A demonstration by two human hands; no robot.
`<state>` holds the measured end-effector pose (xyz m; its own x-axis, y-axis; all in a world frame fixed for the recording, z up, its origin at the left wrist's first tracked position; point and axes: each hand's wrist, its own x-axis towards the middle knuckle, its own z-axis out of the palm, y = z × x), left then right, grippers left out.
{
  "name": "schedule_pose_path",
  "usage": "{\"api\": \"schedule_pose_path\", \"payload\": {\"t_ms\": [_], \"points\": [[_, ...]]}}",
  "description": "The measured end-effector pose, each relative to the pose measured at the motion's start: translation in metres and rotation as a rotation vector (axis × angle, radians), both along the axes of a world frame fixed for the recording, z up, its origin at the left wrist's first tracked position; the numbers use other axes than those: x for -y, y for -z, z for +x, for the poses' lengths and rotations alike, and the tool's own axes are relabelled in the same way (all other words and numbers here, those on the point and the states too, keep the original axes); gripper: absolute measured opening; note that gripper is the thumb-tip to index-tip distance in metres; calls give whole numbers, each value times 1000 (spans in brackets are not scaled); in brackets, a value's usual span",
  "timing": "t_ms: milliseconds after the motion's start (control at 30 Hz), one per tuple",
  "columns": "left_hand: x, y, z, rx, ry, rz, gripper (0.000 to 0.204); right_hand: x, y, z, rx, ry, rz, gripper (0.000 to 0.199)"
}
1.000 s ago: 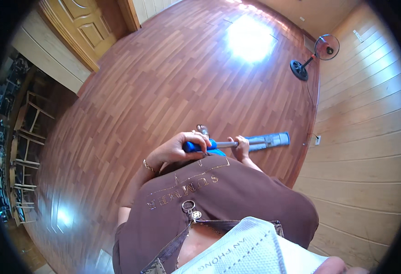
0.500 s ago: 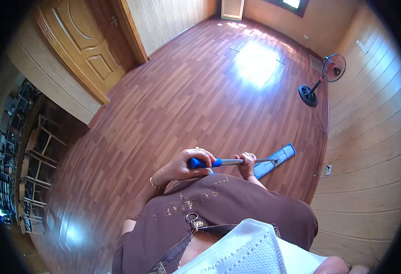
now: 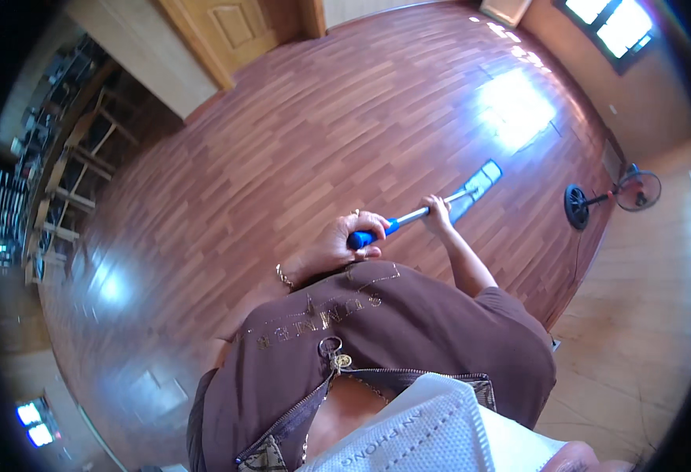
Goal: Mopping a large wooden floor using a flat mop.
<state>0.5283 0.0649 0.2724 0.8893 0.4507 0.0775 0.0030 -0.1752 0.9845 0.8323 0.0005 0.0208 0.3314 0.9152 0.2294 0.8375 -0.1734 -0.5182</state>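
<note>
A flat mop with a blue handle end, a metal pole and a pale blue rectangular pad (image 3: pixel 479 182) reaches out ahead of me, its pad down on the wood-look floor (image 3: pixel 298 134). My left hand (image 3: pixel 353 233), with a ring and a gold bracelet at the wrist, is wrapped round the blue grip at the near end. Farther along, my right hand (image 3: pixel 437 211) is closed round the metal pole, its arm stretched forward. The pole partly hides behind the right hand's fingers.
A standing fan (image 3: pixel 578 206) with a round black base is on the right by the wall. Wooden chairs (image 3: pixel 70 193) line the left side beside a cluttered counter. A wooden door (image 3: pixel 235 27) is at the far left, and a window (image 3: pixel 615 27) at the far right.
Both hands have pushed forward with the mop, and its pad has slid farther from me. My right arm is now more extended. The view has swung toward the right.
</note>
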Motion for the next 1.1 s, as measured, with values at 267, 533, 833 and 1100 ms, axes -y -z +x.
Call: {"api": "schedule_pose_path", "payload": {"t_ms": [267,533,833,1100], "points": [[28,-27,-58,-35,-364,180,26,-104,-8,-63,-34,-470,-50,11],[93,-76,-148,-156,-700,485,25,-137,-60,-221,-88,-1001,142,21],[198,-140,-204,-350,-931,872,25,-65,-114,-386,-285,-1451,-138,15],[290,-179,-232,-389,-1010,1056,38,34,-151,-494,-218,-1922,-236,11]]}}
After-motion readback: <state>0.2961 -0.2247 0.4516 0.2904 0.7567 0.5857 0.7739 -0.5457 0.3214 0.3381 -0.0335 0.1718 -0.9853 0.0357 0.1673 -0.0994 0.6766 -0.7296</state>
